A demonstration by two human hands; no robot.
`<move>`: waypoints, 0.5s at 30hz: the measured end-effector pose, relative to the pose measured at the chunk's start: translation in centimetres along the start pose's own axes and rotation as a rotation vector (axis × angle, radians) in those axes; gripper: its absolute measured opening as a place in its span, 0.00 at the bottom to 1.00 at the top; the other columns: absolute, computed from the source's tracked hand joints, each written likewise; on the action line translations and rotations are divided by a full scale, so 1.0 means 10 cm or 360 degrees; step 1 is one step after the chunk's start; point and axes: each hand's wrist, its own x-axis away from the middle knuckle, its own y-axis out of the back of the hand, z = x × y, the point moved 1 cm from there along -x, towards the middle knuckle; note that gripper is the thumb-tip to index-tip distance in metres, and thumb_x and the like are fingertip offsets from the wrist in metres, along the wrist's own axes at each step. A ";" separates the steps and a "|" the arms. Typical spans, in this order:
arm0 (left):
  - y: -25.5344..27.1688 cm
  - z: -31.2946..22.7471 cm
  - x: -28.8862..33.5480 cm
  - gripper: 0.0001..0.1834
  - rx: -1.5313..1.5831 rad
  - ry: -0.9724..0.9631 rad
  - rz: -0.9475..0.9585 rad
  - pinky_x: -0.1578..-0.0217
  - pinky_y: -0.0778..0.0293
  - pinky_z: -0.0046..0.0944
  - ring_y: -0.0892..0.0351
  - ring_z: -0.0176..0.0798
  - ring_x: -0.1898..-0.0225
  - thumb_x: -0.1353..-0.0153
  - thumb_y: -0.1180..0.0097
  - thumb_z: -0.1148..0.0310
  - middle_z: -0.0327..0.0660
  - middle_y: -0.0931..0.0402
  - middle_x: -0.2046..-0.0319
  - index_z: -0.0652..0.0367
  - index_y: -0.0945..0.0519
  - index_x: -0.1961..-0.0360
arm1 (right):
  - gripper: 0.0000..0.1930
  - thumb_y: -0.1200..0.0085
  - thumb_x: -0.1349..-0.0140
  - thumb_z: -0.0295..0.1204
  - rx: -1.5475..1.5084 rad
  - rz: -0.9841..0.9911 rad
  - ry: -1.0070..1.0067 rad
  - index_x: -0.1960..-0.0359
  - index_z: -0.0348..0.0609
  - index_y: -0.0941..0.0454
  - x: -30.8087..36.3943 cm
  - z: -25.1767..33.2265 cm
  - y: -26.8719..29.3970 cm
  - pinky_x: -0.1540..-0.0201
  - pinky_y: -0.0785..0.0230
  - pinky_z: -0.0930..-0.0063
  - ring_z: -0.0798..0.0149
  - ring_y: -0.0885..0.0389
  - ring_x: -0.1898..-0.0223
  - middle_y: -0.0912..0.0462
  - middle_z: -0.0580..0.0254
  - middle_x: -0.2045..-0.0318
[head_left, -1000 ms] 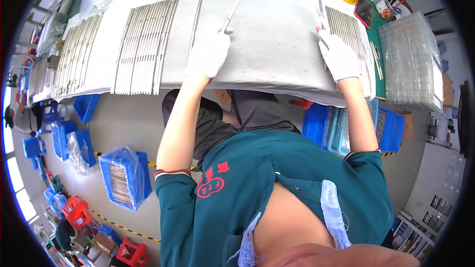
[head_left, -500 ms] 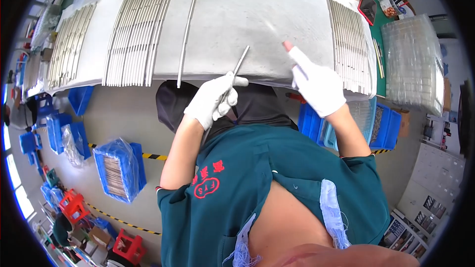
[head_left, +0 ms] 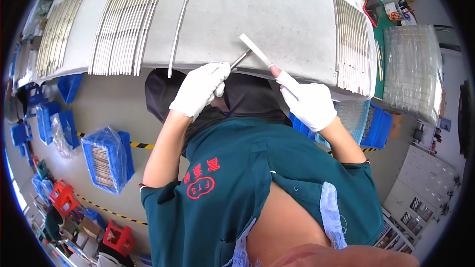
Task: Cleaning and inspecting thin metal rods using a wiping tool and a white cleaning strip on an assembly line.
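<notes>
My left hand (head_left: 200, 89), in a white glove, is closed around a thin metal rod (head_left: 240, 60) whose tip points up and right, just over the table's near edge. My right hand (head_left: 310, 105), also gloved with one bare fingertip showing, grips a flat white stick (head_left: 255, 49). The stick slants up to the left, and its middle crosses at the rod's tip; whether they touch I cannot tell. Left of my hands a single long metal rod (head_left: 182, 20) lies on the white-covered table (head_left: 277, 5).
Rows of metal rods lie at the left (head_left: 129, 22), far left (head_left: 60, 32) and right (head_left: 351, 44) of the table. Clear plastic trays (head_left: 413, 71) are stacked at the right. A blue crate (head_left: 125, 155) with bagged rods stands on the floor, lower left.
My right hand has come down and left, bringing the white stick, a blur before, to the rod's tip. My left hand has shifted slightly left and up, still holding the rod.
</notes>
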 end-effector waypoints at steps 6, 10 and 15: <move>-0.01 -0.04 0.01 0.11 0.0058 -0.0057 -0.0064 0.86 0.51 0.23 0.45 0.20 0.87 0.39 0.46 0.64 0.27 0.35 0.85 0.61 0.21 0.62 | 0.25 0.49 0.42 0.32 0.0137 0.0129 0.0064 0.41 0.59 0.34 -0.02 -0.02 -0.03 0.84 0.38 0.68 0.61 0.30 0.89 0.31 0.66 0.90; -0.01 0.02 -0.02 0.10 0.0110 -0.0145 -0.0050 0.86 0.51 0.23 0.45 0.20 0.86 0.39 0.46 0.65 0.27 0.36 0.85 0.61 0.21 0.63 | 0.27 0.50 0.42 0.32 0.0238 0.0154 0.0042 0.39 0.60 0.36 -0.17 0.05 -0.08 0.86 0.39 0.68 0.62 0.31 0.90 0.32 0.66 0.91; -0.02 0.02 -0.01 0.10 0.0088 -0.0138 -0.0095 0.85 0.50 0.23 0.44 0.20 0.85 0.39 0.46 0.65 0.27 0.36 0.84 0.62 0.21 0.63 | 0.28 0.51 0.41 0.31 0.0199 0.0221 0.0033 0.37 0.62 0.38 -0.03 0.01 0.00 0.87 0.40 0.69 0.62 0.30 0.90 0.31 0.65 0.91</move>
